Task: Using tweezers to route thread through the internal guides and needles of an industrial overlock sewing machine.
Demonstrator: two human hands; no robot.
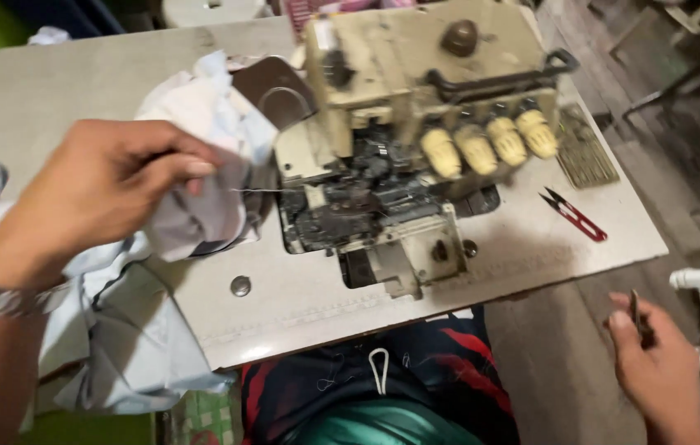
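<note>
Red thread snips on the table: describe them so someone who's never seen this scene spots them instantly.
Find the beige sewing machine in the middle of the grey table. Right of its base, past the four yellowish knobs, lie the thread snips. They are small, with red handles and dark pointed blades: the only red tool on the tabletop.

The cream-coloured metal overlock sewing machine (416, 140) is motion-blurred, so its dark needle area is unreadable. Left of it, the left hand (94, 198) covers part of the bunched pale blue fabric (201, 156), which runs off the left edge. Below and right of the machine, the right hand's (655, 363) grip hides most of a small dark tool (636, 313); its kind is unclear.
</note>
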